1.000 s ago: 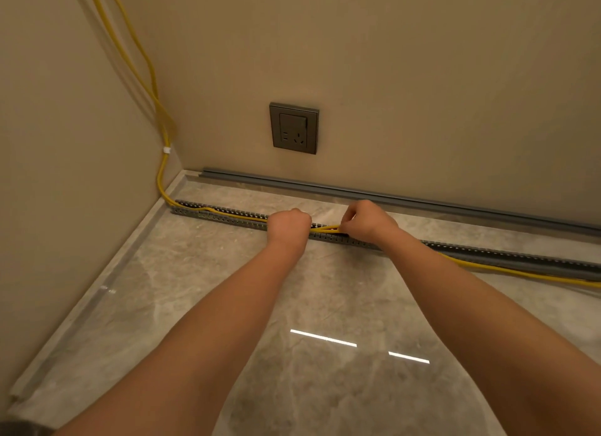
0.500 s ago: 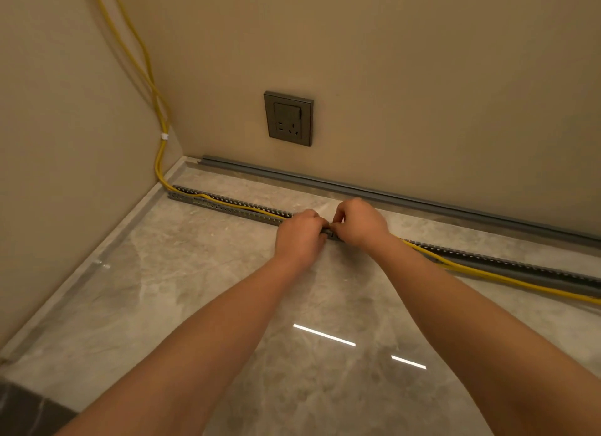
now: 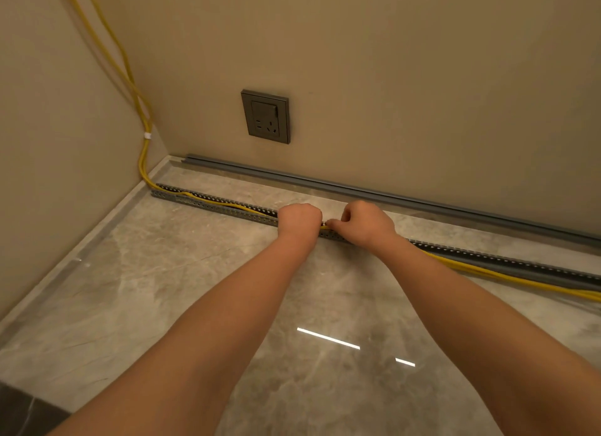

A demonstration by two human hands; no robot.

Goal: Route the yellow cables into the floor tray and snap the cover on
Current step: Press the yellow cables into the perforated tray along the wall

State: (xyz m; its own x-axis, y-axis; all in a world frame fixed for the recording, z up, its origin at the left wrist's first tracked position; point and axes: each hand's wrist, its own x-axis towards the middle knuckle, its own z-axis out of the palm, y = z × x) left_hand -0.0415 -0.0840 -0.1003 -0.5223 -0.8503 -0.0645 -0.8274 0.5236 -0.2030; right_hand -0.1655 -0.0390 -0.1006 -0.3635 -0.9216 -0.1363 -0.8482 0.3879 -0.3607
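Note:
A long grey perforated floor tray (image 3: pixel 208 204) runs from the left corner to the right across the marble floor. Yellow cables (image 3: pixel 143 162) come down the corner, lie inside the tray's left part, and leave it over the front edge at the right (image 3: pixel 507 274). My left hand (image 3: pixel 299 219) and my right hand (image 3: pixel 364 222) sit fisted side by side over the tray's middle, both closed on the yellow cables, with a small white piece between them. A grey cover strip (image 3: pixel 357 191) lies along the foot of the back wall.
A dark grey wall socket (image 3: pixel 266 117) sits on the back wall above the tray. A white tie (image 3: pixel 148 135) bundles the cables in the corner. The left wall meets the floor at a pale skirting (image 3: pixel 65 266). Glossy marble floor spreads in front of the tray.
My two hands have come close together over the tray's middle, hiding the stretch of cable that showed between them, and have shifted slightly right along the tray. The view has tilted a little.

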